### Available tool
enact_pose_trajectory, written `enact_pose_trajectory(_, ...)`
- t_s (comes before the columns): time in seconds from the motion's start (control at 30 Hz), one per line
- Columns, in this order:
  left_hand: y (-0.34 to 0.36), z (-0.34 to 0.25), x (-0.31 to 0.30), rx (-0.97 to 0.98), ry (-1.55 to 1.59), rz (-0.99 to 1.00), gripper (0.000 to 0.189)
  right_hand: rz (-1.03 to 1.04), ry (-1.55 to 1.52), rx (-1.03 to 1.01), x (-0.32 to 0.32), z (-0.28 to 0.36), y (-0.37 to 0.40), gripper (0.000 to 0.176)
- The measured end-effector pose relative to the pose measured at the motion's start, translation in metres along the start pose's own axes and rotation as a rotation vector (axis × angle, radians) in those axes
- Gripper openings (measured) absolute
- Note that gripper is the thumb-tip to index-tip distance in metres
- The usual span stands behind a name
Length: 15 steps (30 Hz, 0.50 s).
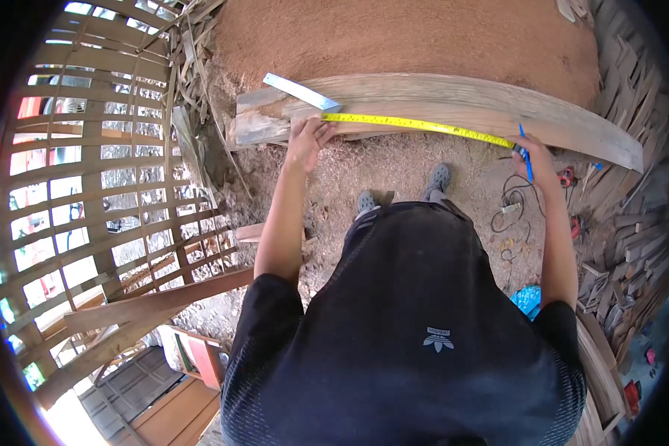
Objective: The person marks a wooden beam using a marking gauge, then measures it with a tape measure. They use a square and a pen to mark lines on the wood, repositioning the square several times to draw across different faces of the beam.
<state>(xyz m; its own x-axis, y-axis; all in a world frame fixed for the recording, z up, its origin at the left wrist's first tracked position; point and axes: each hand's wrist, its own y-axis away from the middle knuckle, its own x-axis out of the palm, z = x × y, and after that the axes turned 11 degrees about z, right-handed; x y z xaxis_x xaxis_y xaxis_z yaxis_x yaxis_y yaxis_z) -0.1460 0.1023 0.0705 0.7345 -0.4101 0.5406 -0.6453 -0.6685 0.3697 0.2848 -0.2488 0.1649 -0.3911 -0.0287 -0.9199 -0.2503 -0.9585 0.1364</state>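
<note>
A yellow tape measure point(416, 124) is drawn out along a long wooden plank point(453, 95). My left hand point(310, 141) is closed at the left end of the tape, its fingertips against the plank's near edge. My right hand point(537, 162) is closed around the tape's other end, where the case is mostly hidden. A slim blue pen or pencil point(528, 168) sticks out from the same hand. Close beyond my left hand, a flat metal ruler or square point(293, 89) lies slanted across the plank, its far end past the edge.
Brown sawdust point(394, 41) is heaped behind the plank. A slatted wooden wall point(89, 171) stands at left, with a loose board point(156, 305) leaning near it. Stacked wood strips point(632, 253) fill the right side. A black cable point(502, 204) and red tools point(567, 177) lie on the ground.
</note>
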Motion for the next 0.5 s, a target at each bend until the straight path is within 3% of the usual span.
enact_pose_trajectory(0.07,-0.009,0.002,0.026,-0.056,-0.063,-0.024,0.031,0.013,-0.026,0.020,-0.003,-0.027,-0.009,0.041)
enact_pose_trajectory(0.13,-0.022,0.014,0.037,0.042,-0.195,0.071,0.037,0.029,-0.051,0.039,-0.005,-0.055,-0.018,0.041)
enact_pose_trajectory(0.2,-0.054,0.042,0.015,-0.011,-0.279,0.096,0.032,0.083,-0.131,0.088,-0.001,-0.079,-0.023,0.044)
enact_pose_trajectory(0.27,-0.060,0.043,0.021,-0.014,-0.865,0.292,0.024,0.118,-0.107,0.113,-0.003,-0.085,-0.026,0.044)
enact_pose_trajectory(0.3,-0.058,0.048,0.023,0.104,-1.176,0.224,0.018,0.155,-0.081,0.137,-0.003,-0.088,-0.027,0.044)
enact_pose_trajectory(0.5,-0.082,0.059,0.025,-0.041,-1.443,0.224,0.019,0.079,-0.081,-0.065,0.024,-0.131,-0.033,0.037)
